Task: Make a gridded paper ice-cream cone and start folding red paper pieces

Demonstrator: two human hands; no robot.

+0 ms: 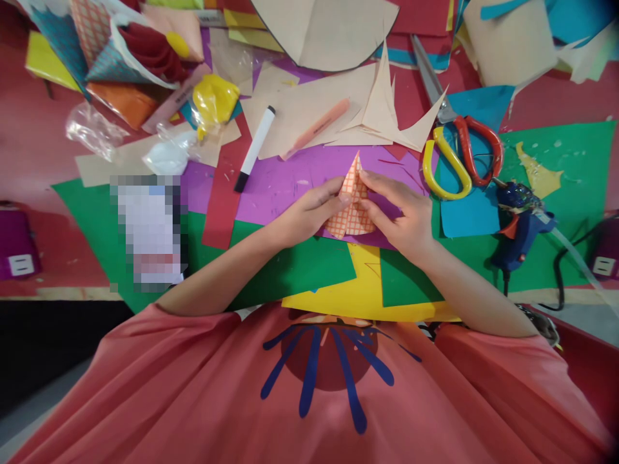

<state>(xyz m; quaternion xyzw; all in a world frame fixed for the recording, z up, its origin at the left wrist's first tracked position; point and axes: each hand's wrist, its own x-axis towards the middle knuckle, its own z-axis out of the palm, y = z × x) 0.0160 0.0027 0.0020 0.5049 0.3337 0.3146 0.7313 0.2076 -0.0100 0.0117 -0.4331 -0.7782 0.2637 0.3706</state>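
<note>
A small paper cone (355, 209) with an orange and white grid pattern stands point away from me, between both hands over the purple sheet (290, 183). My left hand (316, 209) grips its left side, thumb on the near face. On its right side, my right hand (403, 216) pinches the cone near the tip and lower down with thumb and fingers. Scissors (447, 145) with one red and one yellow handle lie right of my right hand. A white marker (255, 149) with black ends lies beyond my left hand.
A blue glue gun (520, 235) with a cord lies at the right on a green sheet (575, 154). Beige paper scraps (275, 90) and an orange pen (316, 127) lie beyond the cone. A blurred-out phone (149, 235) lies left; patterned paper cones (130, 55) stand back left.
</note>
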